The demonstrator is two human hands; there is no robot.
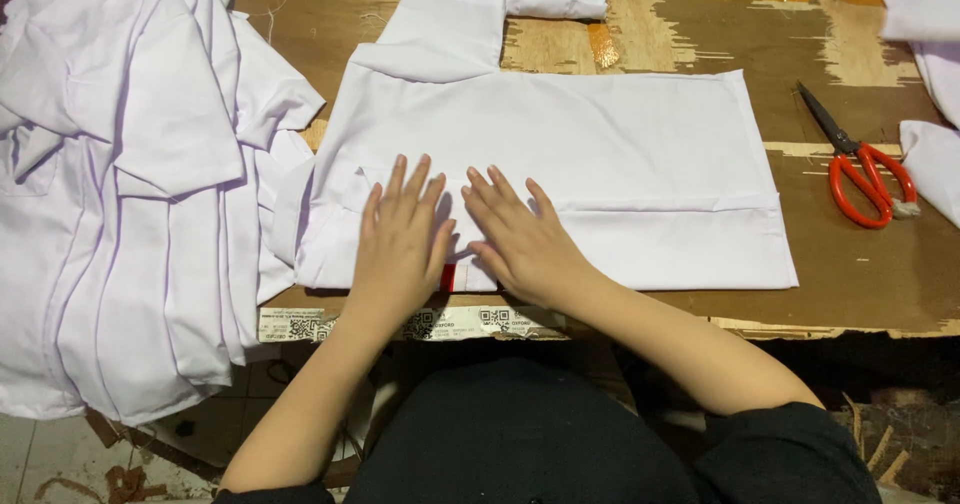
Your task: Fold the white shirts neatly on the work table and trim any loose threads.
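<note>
Both hands, left and right, lie flat with fingers spread on the shirt, gripping nothing. The shirt lies folded on the surface, its hem at the near edge. Uneven pressing could skew the fold or drag it off.

Shirt: white, folded flat, sleeve turned up at far left
Position: near tabletop edge, spread wide, under both palms

We've got a worn wood table. On it: folded white shirt, shirt pile at left, red scissors at right.
</note>
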